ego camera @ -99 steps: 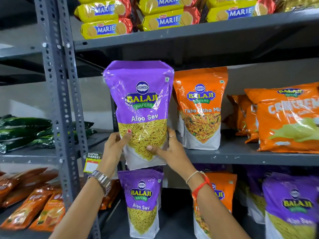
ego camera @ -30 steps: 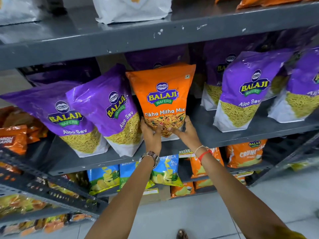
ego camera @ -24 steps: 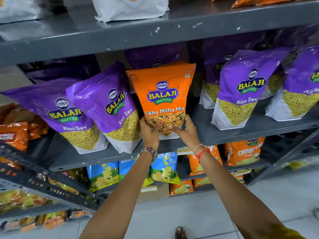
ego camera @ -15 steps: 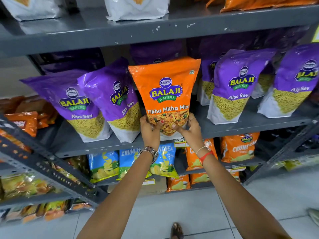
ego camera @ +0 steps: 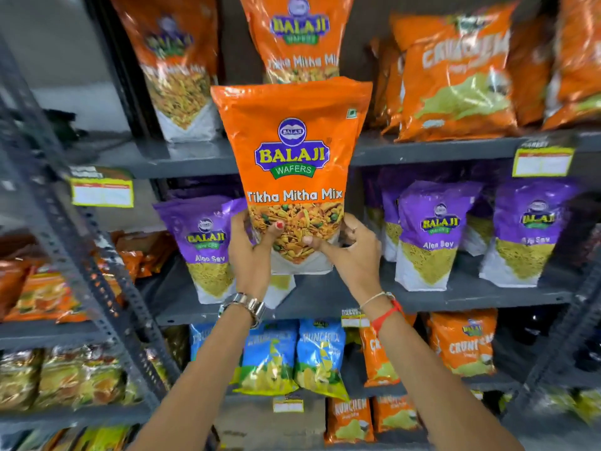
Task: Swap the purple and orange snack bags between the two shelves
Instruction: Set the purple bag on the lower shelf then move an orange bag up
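Note:
I hold an orange Tikha Mitha Mix bag (ego camera: pixel 294 164) upright in the air, in front of the edge of the upper shelf (ego camera: pixel 422 153). My left hand (ego camera: pixel 248 255) grips its lower left corner and my right hand (ego camera: pixel 353 255) grips its lower right corner. On the upper shelf behind it stand two more orange Tikha Mitha Mix bags (ego camera: pixel 294 34), the second orange bag (ego camera: pixel 177 66) further left. On the lower shelf (ego camera: pixel 471 296) stand purple Aloo Sev bags (ego camera: pixel 434 236), with one purple bag (ego camera: pixel 205 245) just left of my hands.
Orange Crunchem bags (ego camera: pixel 455 76) fill the right of the upper shelf. Blue and orange snack bags (ego camera: pixel 318 356) sit on the shelf below. A perforated grey upright (ego camera: pixel 87 255) runs diagonally at the left. Yellow price labels (ego camera: pixel 541 161) hang on the shelf edges.
The orange bag has left the lower shelf among the purple bags and risen in both hands to the height of the upper shelf. The view has tilted upward.

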`<state>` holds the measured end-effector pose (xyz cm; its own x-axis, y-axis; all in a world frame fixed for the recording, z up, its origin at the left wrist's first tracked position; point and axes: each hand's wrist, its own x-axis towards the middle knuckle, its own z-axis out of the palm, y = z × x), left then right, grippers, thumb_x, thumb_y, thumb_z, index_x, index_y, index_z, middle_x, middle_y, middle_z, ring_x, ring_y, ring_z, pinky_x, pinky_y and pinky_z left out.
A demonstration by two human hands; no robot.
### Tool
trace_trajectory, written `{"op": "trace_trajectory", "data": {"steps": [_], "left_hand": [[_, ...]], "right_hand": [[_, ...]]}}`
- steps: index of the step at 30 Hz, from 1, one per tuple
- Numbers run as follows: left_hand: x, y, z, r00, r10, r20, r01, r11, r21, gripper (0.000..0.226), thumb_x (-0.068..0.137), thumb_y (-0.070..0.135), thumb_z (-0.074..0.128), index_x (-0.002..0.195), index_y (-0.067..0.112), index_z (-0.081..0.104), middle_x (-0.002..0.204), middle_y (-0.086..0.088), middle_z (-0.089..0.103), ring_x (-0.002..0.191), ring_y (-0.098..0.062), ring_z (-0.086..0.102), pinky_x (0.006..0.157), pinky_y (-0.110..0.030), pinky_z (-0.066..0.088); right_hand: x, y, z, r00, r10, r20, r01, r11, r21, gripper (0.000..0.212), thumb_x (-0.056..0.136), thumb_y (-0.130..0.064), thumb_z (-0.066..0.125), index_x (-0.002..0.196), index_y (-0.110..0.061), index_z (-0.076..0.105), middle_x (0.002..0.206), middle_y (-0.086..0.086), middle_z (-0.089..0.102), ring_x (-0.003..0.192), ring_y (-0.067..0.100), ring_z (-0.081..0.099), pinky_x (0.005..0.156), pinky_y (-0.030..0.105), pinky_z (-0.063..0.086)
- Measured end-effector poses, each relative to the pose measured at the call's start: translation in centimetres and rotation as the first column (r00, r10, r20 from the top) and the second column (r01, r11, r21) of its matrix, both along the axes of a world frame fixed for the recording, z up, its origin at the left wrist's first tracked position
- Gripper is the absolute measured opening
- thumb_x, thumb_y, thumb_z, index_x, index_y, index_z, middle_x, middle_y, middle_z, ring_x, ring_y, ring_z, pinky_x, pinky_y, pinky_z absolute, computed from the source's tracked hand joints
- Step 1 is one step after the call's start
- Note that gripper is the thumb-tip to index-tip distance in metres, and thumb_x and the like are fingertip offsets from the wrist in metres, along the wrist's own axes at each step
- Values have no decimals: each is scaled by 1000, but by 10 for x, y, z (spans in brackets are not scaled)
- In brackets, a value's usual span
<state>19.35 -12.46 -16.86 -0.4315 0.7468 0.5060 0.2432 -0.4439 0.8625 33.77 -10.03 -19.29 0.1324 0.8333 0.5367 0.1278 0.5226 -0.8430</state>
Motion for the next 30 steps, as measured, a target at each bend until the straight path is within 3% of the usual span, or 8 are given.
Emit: {"op": "trace_trajectory", "data": {"steps": [2,6,13,18,22,24,27,30], "left_hand": [[-14,-5,29,1000,31,3,-31,999,32,43,76,24,68,114,12,51,95,12,57,85,3,53,72,-14,43],[-45,-6,87,997,79,-21,-77,993,90,36,77,24,68,107,14,53,99,0,61,91,-17,57,78,-31,46],[-105,22,161,983,178,-45,-175,982,66,49,74,29,70,115,10,53,113,-8,64,104,-25,60,94,-44,48],[-137,49,197,980,201,-13,-199,978,65,42,75,20,70,111,6,53,114,-15,64,95,-25,60,90,-45,50],[-162,74,208,973,226,-40,-224,974,32,39,77,19,69,109,2,56,112,-16,66,95,-28,63,86,-41,51],[-172,86,206,970,237,-47,-237,971,13,41,76,21,70,110,1,57,112,-15,67,93,-26,63,84,-39,51],[-183,101,198,965,260,-36,-261,965,-20,46,75,23,70,113,2,55,115,-16,66,99,-28,63,83,-37,50],[-191,114,190,960,279,-33,-281,959,-49,45,76,23,70,113,2,54,115,-16,65,101,-30,62,85,-39,50]], "right_hand": [[-13,-1,28,999,28,-28,-27,999,40,42,58,-36,87,94,-25,69,92,-4,76,91,9,71,83,43,59],[-42,8,86,998,61,-22,-59,993,102,57,49,-55,84,96,-25,70,90,-6,78,87,8,72,84,45,58],[-95,41,167,994,95,49,-101,985,142,59,41,-64,79,82,-23,70,80,0,77,78,19,71,77,46,58],[-130,85,203,968,243,58,-246,968,49,57,40,-54,83,81,-16,70,86,3,76,87,24,71,80,53,58],[-152,107,212,953,289,88,-293,955,45,29,58,-32,87,72,-20,65,87,10,74,91,34,69,76,60,57],[-163,119,210,951,297,87,-300,953,31,46,51,-41,87,85,-14,70,96,15,74,94,35,69,77,58,57],[-179,146,203,946,316,72,-316,949,-15,95,34,-59,80,114,-9,65,114,11,72,105,28,67,87,55,56],[-189,167,191,942,330,61,-327,944,-48,105,28,-65,77,117,-12,63,118,9,71,109,27,65,89,54,56]]}}
